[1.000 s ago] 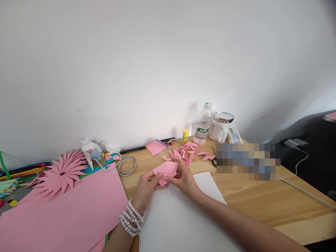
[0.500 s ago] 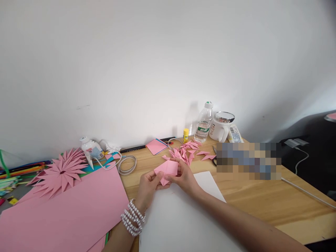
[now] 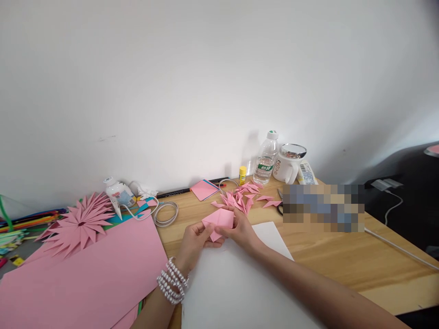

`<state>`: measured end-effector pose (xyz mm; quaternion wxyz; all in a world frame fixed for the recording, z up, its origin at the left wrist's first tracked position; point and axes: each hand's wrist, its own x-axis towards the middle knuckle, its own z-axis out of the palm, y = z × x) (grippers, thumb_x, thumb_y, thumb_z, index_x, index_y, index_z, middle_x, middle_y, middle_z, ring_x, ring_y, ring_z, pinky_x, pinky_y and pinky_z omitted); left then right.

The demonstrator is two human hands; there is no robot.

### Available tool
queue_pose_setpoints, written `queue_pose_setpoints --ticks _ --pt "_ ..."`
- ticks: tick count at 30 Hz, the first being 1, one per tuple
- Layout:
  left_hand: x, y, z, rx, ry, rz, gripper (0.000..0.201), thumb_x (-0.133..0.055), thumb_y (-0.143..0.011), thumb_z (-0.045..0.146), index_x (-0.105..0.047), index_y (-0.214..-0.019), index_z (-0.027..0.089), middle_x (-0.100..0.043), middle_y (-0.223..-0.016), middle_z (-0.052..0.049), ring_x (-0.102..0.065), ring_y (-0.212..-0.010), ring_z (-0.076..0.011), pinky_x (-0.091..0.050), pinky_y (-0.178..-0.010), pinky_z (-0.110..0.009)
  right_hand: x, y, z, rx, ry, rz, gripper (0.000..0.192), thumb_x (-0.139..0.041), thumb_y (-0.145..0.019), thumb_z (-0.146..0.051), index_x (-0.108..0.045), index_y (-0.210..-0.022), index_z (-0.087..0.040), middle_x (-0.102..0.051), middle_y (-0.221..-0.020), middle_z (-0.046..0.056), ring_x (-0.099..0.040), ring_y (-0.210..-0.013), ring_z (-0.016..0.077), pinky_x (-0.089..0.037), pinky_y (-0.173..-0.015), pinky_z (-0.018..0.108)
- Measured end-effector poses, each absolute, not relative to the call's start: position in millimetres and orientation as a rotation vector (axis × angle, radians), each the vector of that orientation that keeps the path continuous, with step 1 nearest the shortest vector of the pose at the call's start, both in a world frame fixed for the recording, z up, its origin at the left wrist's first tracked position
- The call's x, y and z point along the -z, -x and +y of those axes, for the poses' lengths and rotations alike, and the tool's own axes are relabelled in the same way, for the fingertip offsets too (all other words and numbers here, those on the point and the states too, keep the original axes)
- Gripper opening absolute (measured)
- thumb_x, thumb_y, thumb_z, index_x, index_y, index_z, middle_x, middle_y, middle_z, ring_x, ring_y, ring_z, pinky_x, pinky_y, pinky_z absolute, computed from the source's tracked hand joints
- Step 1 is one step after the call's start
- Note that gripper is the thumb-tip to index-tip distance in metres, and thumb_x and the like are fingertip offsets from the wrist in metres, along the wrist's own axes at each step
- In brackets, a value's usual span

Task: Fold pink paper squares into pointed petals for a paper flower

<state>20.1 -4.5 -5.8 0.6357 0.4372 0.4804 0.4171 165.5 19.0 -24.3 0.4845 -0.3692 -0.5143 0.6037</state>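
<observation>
Both hands (image 3: 194,236) (image 3: 243,230) pinch pink paper (image 3: 222,219) over white sheet (image 3: 236,288).

Folded piece (image 3: 222,219): matt paper. Tabletop (image 3: 329,260): smooth wood. Bottle (image 3: 267,153): glossy plastic.

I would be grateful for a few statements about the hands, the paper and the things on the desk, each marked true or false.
1. The left hand and the right hand hold the same folded pink paper. True.
2. The right wrist wears beads. False: the bead bracelet circles the left one.
3. A small yellow tube stands upright near the clear bottle. True.
4. In the picture, the mug stands left of the bottle. False: the white mug is on its right.
5. Small folded pink pieces lie near the yellow tube. True.
6. The large sheet between the forearms is green. False: a white sheet lies there.
</observation>
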Motion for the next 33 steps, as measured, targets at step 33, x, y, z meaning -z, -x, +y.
queue_pose_setpoints --ticks 33 --pt "11.6 -16.5 -3.6 -0.874 -1.038 1.091 0.037 -0.069 -0.06 0.033 -0.062 -0.086 0.007 -0.068 -0.078 -0.015 -0.065 -0.069 -0.0227 -0.051 -0.067 -0.037 35.5 -166.0 24.7 -1.433 0.914 -1.251 0.063 -0.072 -0.053 -0.026 -0.042 -0.107 -0.017 -0.06 -0.091 0.007 -0.058 -0.075 0.0173 -0.049 -0.063 0.03"
